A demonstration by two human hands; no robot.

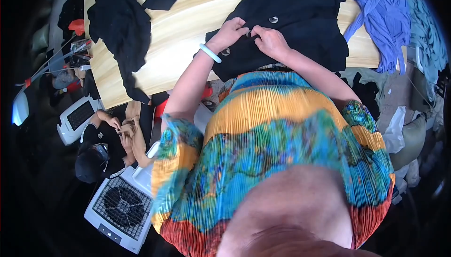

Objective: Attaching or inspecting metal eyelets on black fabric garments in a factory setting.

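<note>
A black garment (305,31) lies spread on the wooden table in front of me. Two round, shiny silver-toned buttons show on it: an upper button (273,19) to the right and a lower button (225,51) to the left. Between them, in the same row, a small button (248,34) is partly hidden by my fingertips. My left hand (229,33), with a pale bangle on the wrist, has its fingers closed at the button's left side. From the right, my right hand (272,42) pinches at the same button, thumb and forefinger together.
More black cloth (120,27) lies on the left of the pale wooden table (176,31). A purple garment (383,12) hangs over its right end. At lower left a person in a black cap (91,163) handles tan material, near a white fan unit (122,205).
</note>
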